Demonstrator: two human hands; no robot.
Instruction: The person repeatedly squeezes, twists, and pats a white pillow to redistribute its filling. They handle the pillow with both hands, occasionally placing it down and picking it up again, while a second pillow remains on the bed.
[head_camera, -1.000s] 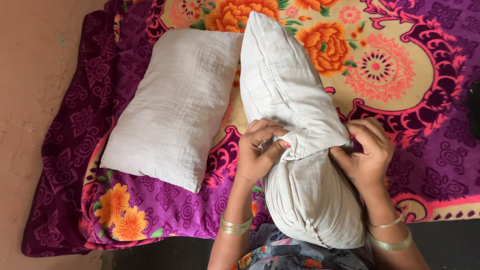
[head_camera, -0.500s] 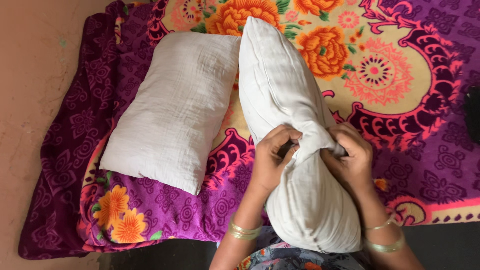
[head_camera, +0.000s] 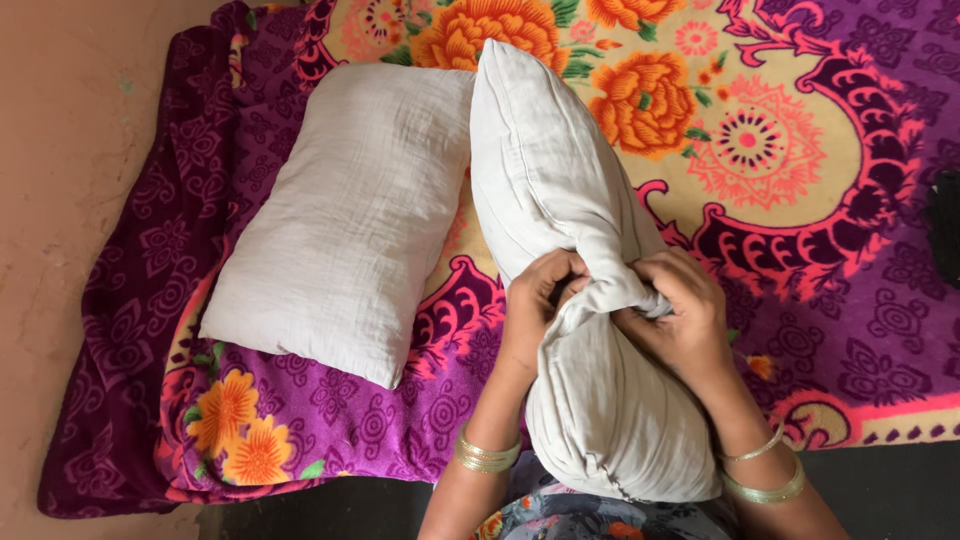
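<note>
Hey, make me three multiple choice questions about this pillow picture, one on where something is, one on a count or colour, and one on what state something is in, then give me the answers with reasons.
1. Where does the flat pillow lie relative to the pillow being held?
A. to its left on the blanket
B. on top of it
C. on the bare floor

2. How many pale pillows are in view?
A. one
B. two
C. four

3. What are the left hand and right hand doing to the held pillow?
A. resting flat, open
B. pinching bunched fabric at its middle
C. hovering clear of it

Answers:
1 A, it rests on the floral blanket left of the held one.
2 B, only those two show.
3 B, both hands' fingers close on gathered cloth.
</note>
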